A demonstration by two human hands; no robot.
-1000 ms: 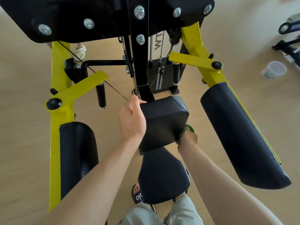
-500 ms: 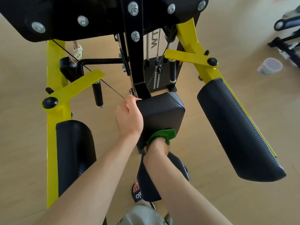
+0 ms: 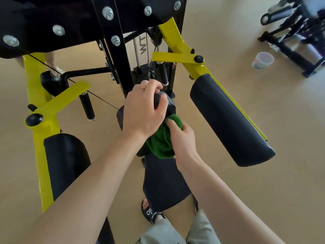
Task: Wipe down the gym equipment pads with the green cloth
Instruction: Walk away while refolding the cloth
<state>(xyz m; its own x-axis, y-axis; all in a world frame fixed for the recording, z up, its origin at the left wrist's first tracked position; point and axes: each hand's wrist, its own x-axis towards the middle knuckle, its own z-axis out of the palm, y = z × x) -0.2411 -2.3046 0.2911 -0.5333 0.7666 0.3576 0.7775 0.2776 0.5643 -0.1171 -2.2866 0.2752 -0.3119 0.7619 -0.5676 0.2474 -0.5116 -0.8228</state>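
A yellow and black gym machine fills the view. Its black centre chest pad (image 3: pixel 170 106) is mostly hidden under my hands. My left hand (image 3: pixel 142 110) lies over the pad's top, its fingers curled on the upper edge. My right hand (image 3: pixel 181 138) presses the bunched green cloth (image 3: pixel 161 142) against the pad's front face. Below it is the black seat pad (image 3: pixel 163 184). A long black arm pad (image 3: pixel 228 118) angles down on the right, and another black arm pad (image 3: pixel 65 162) stands on the left.
Black handles (image 3: pixel 87 106) hang from the yellow arms (image 3: pixel 58 103). A thin cable (image 3: pixel 100 99) crosses left of the centre post (image 3: pixel 114 41). A translucent plastic cup (image 3: pixel 263 60) stands on the wooden floor near another black machine (image 3: pixel 295 32) at the top right. My sandalled foot (image 3: pixel 149 212) is under the seat.
My right hand has moved the cloth from the pad's right side onto its front, spreading more cloth. My left hand shifted from the pad's left edge onto its top.
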